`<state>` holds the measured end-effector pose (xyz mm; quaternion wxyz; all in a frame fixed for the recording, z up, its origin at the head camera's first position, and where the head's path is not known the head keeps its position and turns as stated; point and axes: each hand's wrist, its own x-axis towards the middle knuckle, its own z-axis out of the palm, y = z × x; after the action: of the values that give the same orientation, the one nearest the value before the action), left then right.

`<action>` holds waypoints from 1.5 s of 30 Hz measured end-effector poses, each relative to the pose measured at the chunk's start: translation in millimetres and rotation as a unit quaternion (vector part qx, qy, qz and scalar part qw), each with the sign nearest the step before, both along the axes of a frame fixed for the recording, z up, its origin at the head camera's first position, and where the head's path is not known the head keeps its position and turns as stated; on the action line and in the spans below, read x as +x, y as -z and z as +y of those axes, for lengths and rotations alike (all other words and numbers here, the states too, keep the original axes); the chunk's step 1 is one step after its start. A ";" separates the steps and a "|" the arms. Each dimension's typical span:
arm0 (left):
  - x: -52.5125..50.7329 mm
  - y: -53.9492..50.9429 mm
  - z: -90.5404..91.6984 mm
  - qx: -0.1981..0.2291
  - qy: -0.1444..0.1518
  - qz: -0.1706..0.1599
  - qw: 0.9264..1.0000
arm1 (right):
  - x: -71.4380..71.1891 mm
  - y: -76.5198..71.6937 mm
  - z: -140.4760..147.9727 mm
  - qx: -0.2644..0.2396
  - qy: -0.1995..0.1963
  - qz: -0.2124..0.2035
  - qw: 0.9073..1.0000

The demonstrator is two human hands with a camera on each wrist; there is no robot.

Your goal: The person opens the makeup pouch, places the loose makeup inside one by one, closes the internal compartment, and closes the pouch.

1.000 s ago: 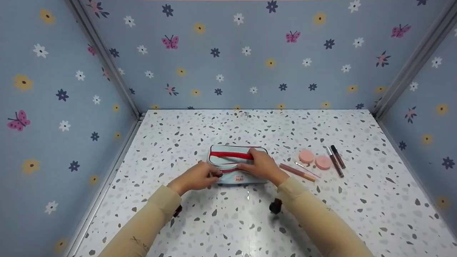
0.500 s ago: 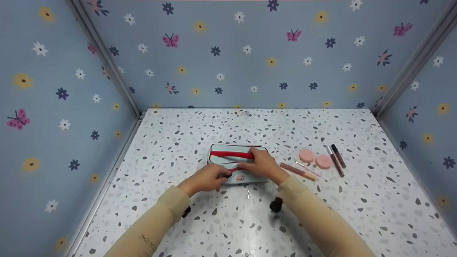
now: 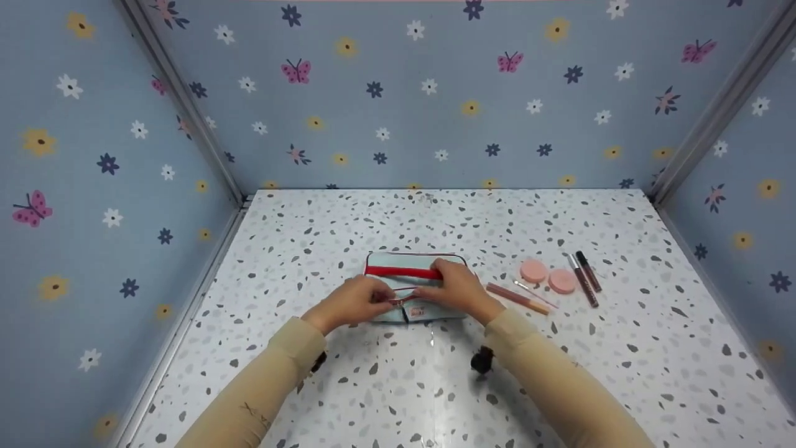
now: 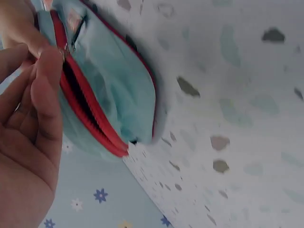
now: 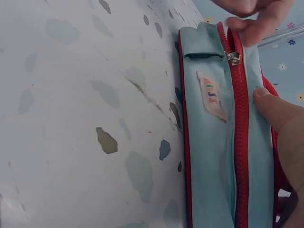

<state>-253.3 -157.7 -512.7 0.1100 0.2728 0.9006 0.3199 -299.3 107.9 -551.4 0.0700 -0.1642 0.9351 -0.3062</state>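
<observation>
Since half a second ago, the left hand point(image 3: 354, 302) has shifted from the dark pull tab point(image 5: 204, 55), which now hangs down the front of the bag point(image 5: 209, 156), to the parted stretch of the red zip point(image 5: 241, 142). Its thumb and fingertips are close together — I can't tell whether they pinch cloth. With the right hand point(image 3: 463, 289) I grip the bag's top, thumb above the zip and fingers over the red handle point(image 3: 401, 271), probably because something this soft would slide otherwise. It sits about midway between the side edges of the table point(image 3: 311, 224), well in from the far edge, likely so both arms can reach. Toward the right edge lie a stick point(image 3: 517, 298), a thin brush point(image 3: 535, 294), two pink pots point(image 3: 533, 271) and two dark tubes point(image 3: 583, 283) — grouped there, I'd guess, to leave me working room.
</observation>
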 end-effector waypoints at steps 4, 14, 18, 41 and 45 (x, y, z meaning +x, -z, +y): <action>-10.7 -0.2 -4.5 -0.023 -0.040 0.052 0.998 | 0.7 1.1 2.4 0.012 -0.002 0.012 1.000; -33.5 8.8 -4.8 -0.073 -0.033 -0.023 0.997 | 6.8 2.7 2.4 0.031 -0.019 0.041 0.999; -39.9 9.2 -4.4 -0.072 -0.033 -0.035 0.996 | 8.6 1.4 4.1 0.037 -0.023 0.052 0.998; -59.7 9.3 -11.3 -0.063 -0.061 -0.110 0.990 | 43.9 -6.9 16.3 -0.033 -0.036 0.178 0.983; -62.3 8.6 -12.6 -0.062 -0.056 -0.109 0.991 | 49.9 -9.8 12.4 -0.050 -0.044 0.199 0.978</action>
<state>-315.6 -170.2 -521.3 0.2060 0.1784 0.9151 0.2973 -249.3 120.3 -541.6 -0.1125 -0.2660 0.9056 -0.3105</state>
